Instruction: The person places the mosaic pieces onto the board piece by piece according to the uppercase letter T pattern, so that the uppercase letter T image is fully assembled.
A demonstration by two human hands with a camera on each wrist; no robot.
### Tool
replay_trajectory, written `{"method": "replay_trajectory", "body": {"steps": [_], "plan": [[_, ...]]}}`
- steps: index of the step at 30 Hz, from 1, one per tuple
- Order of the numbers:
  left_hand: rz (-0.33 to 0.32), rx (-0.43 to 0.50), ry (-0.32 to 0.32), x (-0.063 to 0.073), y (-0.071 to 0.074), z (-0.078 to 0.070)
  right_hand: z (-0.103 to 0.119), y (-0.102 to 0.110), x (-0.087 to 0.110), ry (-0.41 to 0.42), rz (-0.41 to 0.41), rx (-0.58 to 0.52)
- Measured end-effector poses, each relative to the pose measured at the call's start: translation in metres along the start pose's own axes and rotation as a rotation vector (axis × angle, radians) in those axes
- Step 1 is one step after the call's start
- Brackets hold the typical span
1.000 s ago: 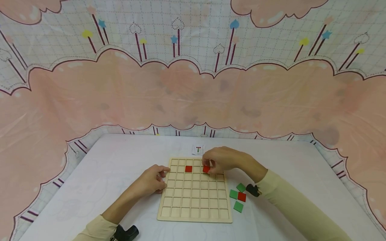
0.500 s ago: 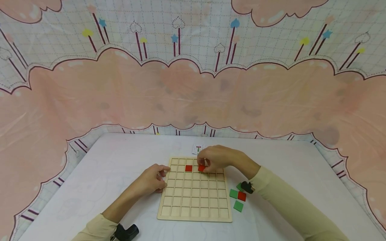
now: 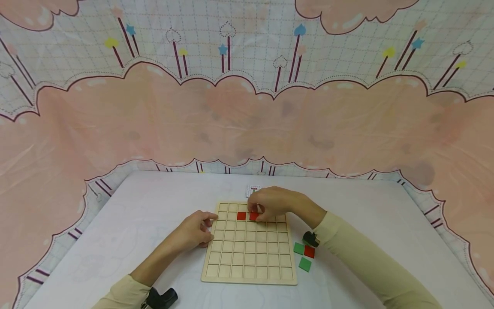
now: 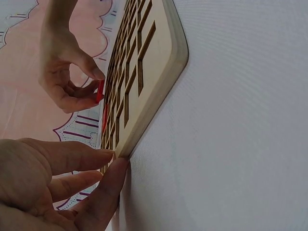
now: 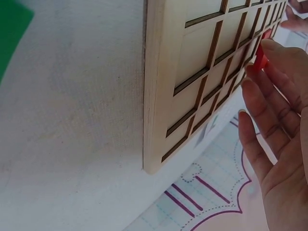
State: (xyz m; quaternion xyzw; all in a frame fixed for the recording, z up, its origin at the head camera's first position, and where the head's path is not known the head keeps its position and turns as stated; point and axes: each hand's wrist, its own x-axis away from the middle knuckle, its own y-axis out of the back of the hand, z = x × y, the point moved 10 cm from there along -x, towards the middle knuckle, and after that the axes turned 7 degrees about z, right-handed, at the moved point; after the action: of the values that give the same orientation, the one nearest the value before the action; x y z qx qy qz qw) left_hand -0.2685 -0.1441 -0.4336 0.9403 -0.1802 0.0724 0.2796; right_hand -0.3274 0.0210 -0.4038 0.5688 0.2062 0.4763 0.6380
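A wooden grid board lies on the white table. One red square tile sits in a cell of its second row from the back. Just right of it, my right hand pinches another red tile between thumb and fingers, over that same row. In the left wrist view this held tile stands tilted at the board's surface. My left hand rests at the board's left edge, its index finger and thumb touching the edge apart from each other.
Right of the board lie green tiles and a loose red tile; the right wrist's black camera is near them. A small printed grid card lies behind the board, partly covered by my right hand. A patterned cloth hangs behind.
My right hand has moved left along the second row with the red tile, bringing it closer to the placed one. The left hand has stayed at the board's edge.
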Motion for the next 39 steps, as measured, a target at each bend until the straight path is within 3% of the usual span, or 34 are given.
{"method": "replay_trajectory", "body": {"steps": [19, 39], "plan": [[0.001, -0.001, -0.01, 0.0, 0.0001, -0.0014, 0.0057, -0.0013, -0.0087, 0.005, -0.004, 0.08], [0.0, -0.001, -0.01, 0.0003, -0.0001, -0.0016, 0.0016, -0.001, -0.005, -0.032, 0.012, 0.05]]}}
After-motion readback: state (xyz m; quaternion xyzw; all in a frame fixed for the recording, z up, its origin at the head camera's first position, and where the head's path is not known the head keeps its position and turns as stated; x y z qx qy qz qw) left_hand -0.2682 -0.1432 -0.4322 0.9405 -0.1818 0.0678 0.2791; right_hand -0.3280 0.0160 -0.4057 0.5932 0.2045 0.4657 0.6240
